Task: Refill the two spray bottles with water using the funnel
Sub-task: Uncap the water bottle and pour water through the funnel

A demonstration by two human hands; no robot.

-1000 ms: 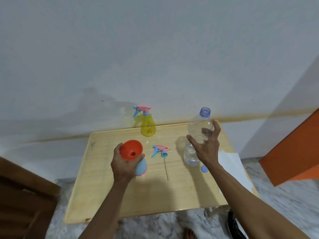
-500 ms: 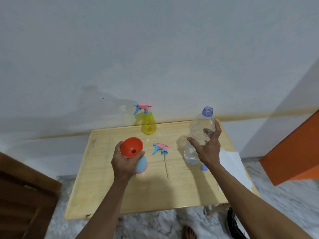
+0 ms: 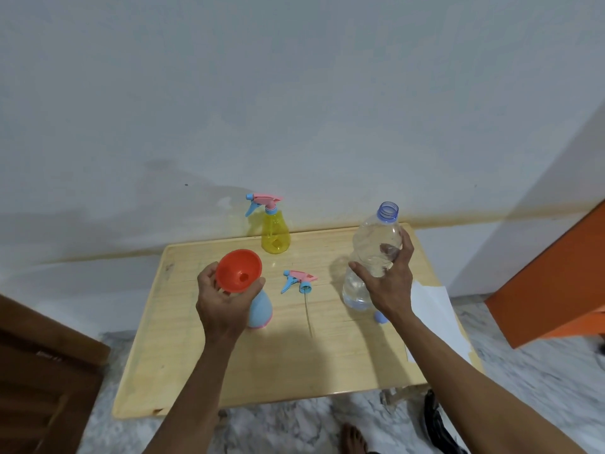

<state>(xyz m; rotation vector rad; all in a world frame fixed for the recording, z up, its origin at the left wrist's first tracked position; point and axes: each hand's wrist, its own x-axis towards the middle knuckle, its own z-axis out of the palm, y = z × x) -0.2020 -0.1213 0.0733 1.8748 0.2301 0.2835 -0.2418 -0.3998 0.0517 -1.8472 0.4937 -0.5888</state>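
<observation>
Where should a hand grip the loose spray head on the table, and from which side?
Probably the pink-and-blue body of the loose spray head, taken from above. It lies flat on the table between the two hands, clear of both. Its thin dip tube runs toward the viewer and looks too slim to pinch well; the chunky body offers opposing sides.

I have a single head-worn wide-angle view, looking forward and down from above onto the wooden table [image 3: 294, 365]. It faces the white wall [image 3: 294, 93], with both forearms entering from the bottom edge, close by.
</observation>
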